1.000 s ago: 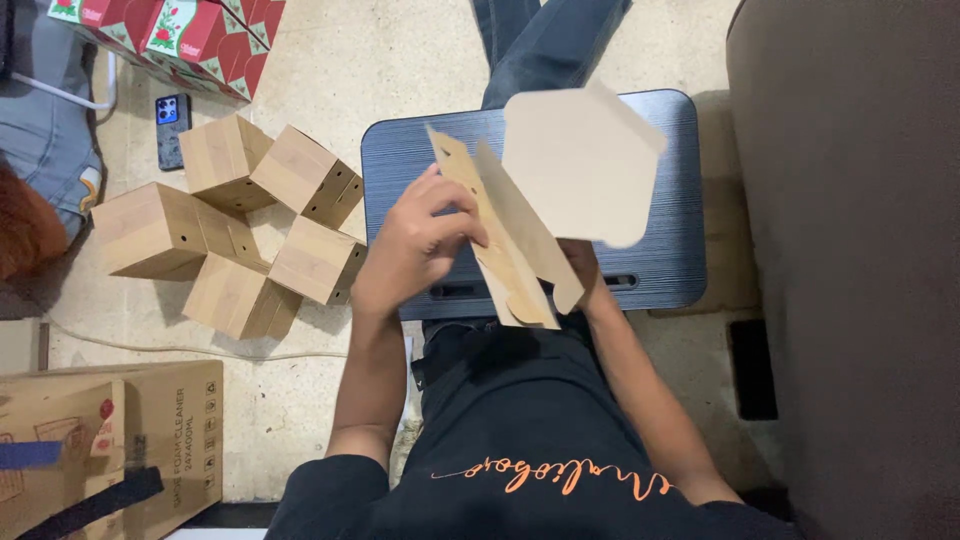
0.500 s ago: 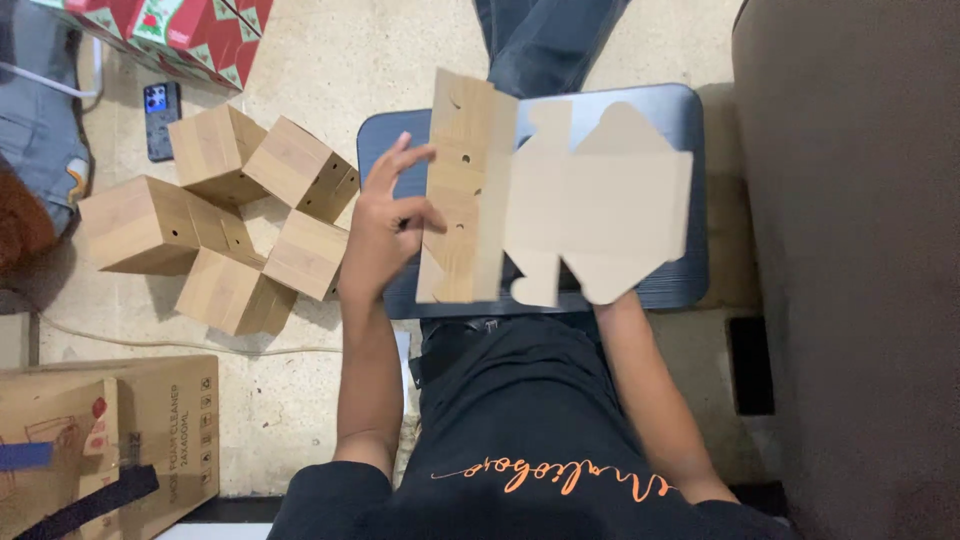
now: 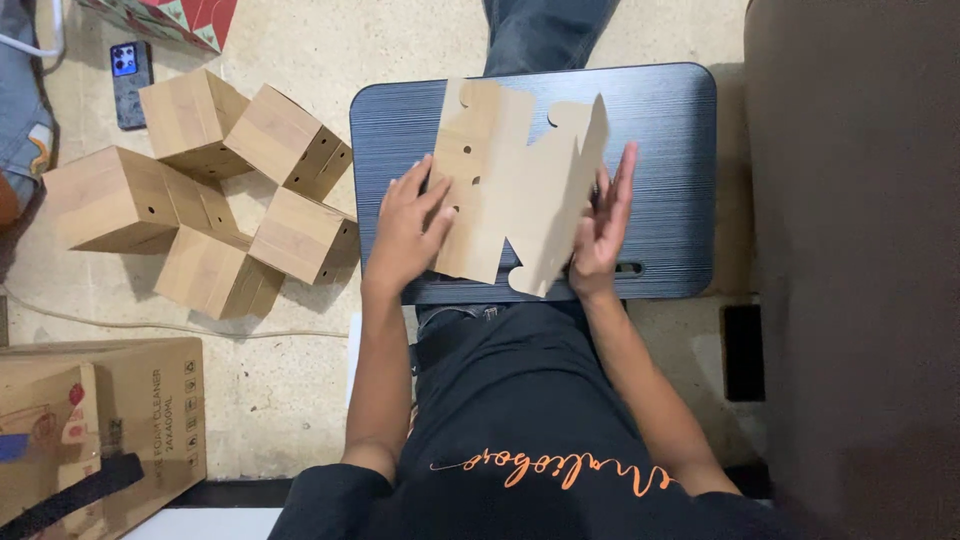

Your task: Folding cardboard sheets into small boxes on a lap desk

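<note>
Pressing on a flat cardboard cutout [image 3: 515,185], the person's two hands work it over a dark lap tray [image 3: 670,150] that lies across the knees. The left hand [image 3: 405,235] lies palm down on the left panel of the cutout, fingers spread and loose, not clenched, with the thumb toward the panel's middle. The right hand [image 3: 603,225] stands on its edge against the right side of the cutout, fingers straight and together, open, pushing or bracing the right panel so that it tilts up from the tray. Neither hand closes around the cardboard; both only touch it.

The cutout is pale brown, with small round holes in its left panel and rounded notches on its far and near edges. It sits on the middle of the tray, its near corner reaching the tray's near edge.

To the left, on the pale floor, stands a cluster of folded cardboard boxes [image 3: 210,190], five or so, touching one another, some lying on their sides. A phone [image 3: 131,68] lies on the floor at the far left, just beyond them. At the near left is a bigger brown carton [image 3: 130,420]. A dark sofa [image 3: 855,250] fills the right side. The person wears a black shirt [image 3: 530,430] with orange lettering.
</note>
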